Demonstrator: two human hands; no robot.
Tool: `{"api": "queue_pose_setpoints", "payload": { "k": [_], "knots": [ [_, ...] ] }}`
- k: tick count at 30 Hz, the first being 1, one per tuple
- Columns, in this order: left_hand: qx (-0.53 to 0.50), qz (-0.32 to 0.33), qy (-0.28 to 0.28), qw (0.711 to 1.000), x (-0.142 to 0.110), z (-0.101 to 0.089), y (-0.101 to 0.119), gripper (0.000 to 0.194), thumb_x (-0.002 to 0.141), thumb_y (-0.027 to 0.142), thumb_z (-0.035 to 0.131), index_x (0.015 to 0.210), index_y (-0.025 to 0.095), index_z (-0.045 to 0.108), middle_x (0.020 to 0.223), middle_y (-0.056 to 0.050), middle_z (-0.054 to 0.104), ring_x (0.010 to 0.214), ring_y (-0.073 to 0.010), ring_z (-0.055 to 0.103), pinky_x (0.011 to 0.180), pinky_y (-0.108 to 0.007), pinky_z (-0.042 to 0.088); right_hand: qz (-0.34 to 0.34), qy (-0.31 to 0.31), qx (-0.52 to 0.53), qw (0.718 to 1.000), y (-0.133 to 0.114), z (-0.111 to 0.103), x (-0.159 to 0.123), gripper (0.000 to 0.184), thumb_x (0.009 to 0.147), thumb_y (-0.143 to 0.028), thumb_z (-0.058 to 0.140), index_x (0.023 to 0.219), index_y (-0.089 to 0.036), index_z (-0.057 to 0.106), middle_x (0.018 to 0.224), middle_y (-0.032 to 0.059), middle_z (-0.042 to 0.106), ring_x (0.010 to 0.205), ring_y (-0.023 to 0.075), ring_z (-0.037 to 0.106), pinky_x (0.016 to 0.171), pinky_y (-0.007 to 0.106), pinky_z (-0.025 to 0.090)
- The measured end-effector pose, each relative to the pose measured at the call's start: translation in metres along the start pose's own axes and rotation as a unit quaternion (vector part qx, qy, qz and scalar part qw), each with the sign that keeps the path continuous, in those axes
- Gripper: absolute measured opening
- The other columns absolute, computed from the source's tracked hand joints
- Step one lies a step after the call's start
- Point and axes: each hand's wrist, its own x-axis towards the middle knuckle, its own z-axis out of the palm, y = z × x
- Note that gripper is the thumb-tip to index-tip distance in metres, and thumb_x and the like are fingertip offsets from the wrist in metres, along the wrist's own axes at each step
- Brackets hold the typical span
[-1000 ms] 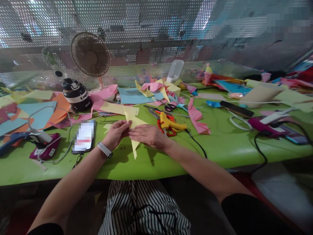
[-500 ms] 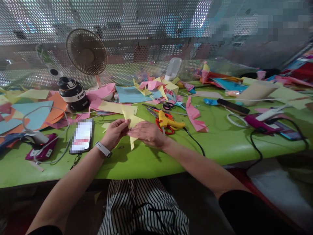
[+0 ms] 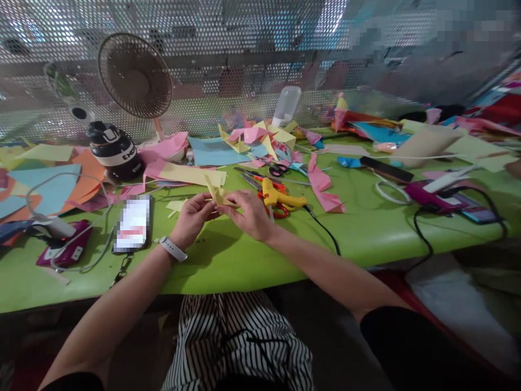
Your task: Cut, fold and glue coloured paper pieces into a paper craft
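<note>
Between my two hands is a piece of yellow paper [image 3: 217,194], folded, with pointed ends sticking up. My left hand [image 3: 195,216], with a white band on the wrist, pinches its left side. From the right, my right hand [image 3: 250,214] grips the same paper with thumb and fingers; part of the paper is hidden behind the fingers. Just right of my right hand lies a yellow glue gun [image 3: 285,195] with a black cord. Orange-handled scissors [image 3: 280,210] are partly under it, and black-handled scissors [image 3: 279,170] lie behind.
A phone [image 3: 132,224] and a purple power strip [image 3: 67,244] with cables lie at left. Behind them stand a black bottle [image 3: 114,151] and a fan [image 3: 136,76]. Coloured paper scraps [image 3: 252,136] cover the back of the green table [image 3: 244,271]. Another purple power strip [image 3: 431,196] sits at right.
The yellow paper has been turned and folded in my hands; its end that hung down below my fingers no longer shows. My right hand's fingers have curled more around it. The view shifted slightly.
</note>
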Motion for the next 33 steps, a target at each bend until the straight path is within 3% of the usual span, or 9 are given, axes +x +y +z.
{"api": "queue_pose_setpoints", "payload": {
  "k": [8, 13, 19, 24, 33],
  "knots": [
    [0.030, 0.019, -0.023, 0.999, -0.0030, 0.0048, 0.0002, 0.032, 0.071, 0.041, 0.085, 0.089, 0.017, 0.076, 0.086, -0.004, 0.075, 0.076, -0.0137, 0.069, 0.078, -0.026, 0.058, 0.009, 0.028, -0.023, 0.999, -0.0020, -0.0016, -0.0002, 0.034, 0.100, -0.051, 0.048, 0.087, -0.023, 0.063, 0.078, 0.0026, 0.069, 0.075, 0.0179, 0.060, 0.076, 0.033, 0.041],
    [0.029, 0.000, -0.033, 0.999, -0.0037, 0.0027, -0.0014, 0.029, 0.075, 0.039, 0.082, 0.091, 0.016, 0.075, 0.087, -0.005, 0.074, 0.078, -0.0152, 0.069, 0.078, -0.029, 0.059, 0.054, 0.054, 0.032, 0.997, -0.0014, -0.0026, 0.0011, 0.033, 0.096, -0.055, 0.054, 0.092, -0.024, 0.062, 0.082, 0.0029, 0.069, 0.076, 0.0189, 0.062, 0.074, 0.033, 0.044],
    [0.011, -0.018, -0.047, 0.999, -0.0055, -0.0001, -0.0013, 0.037, 0.075, 0.044, 0.079, 0.099, 0.015, 0.074, 0.087, -0.007, 0.074, 0.082, -0.0199, 0.071, 0.080, -0.036, 0.060, 0.100, 0.031, 0.063, 0.993, -0.0038, -0.0051, 0.0021, 0.037, 0.098, -0.056, 0.047, 0.091, -0.023, 0.061, 0.082, 0.0031, 0.070, 0.073, 0.0178, 0.062, 0.072, 0.032, 0.046],
    [0.092, 0.031, -0.070, 0.993, -0.0053, 0.0019, -0.0031, 0.035, 0.077, 0.045, 0.078, 0.099, 0.017, 0.073, 0.096, -0.005, 0.073, 0.087, -0.0170, 0.068, 0.081, -0.033, 0.060, 0.127, 0.025, 0.050, 0.990, -0.0031, -0.0028, 0.0001, 0.033, 0.101, -0.052, 0.044, 0.093, -0.023, 0.059, 0.083, 0.0032, 0.069, 0.072, 0.0174, 0.062, 0.070, 0.031, 0.045],
    [0.132, 0.052, -0.079, 0.987, -0.0033, 0.0026, -0.0071, 0.039, 0.078, 0.053, 0.075, 0.089, 0.016, 0.072, 0.081, -0.002, 0.069, 0.074, -0.0124, 0.064, 0.077, -0.031, 0.061, 0.134, 0.026, 0.049, 0.989, -0.0047, -0.0012, -0.0008, 0.025, 0.099, -0.045, 0.048, 0.091, -0.023, 0.057, 0.081, 0.0033, 0.068, 0.071, 0.0179, 0.061, 0.068, 0.032, 0.045]
  ]
}}
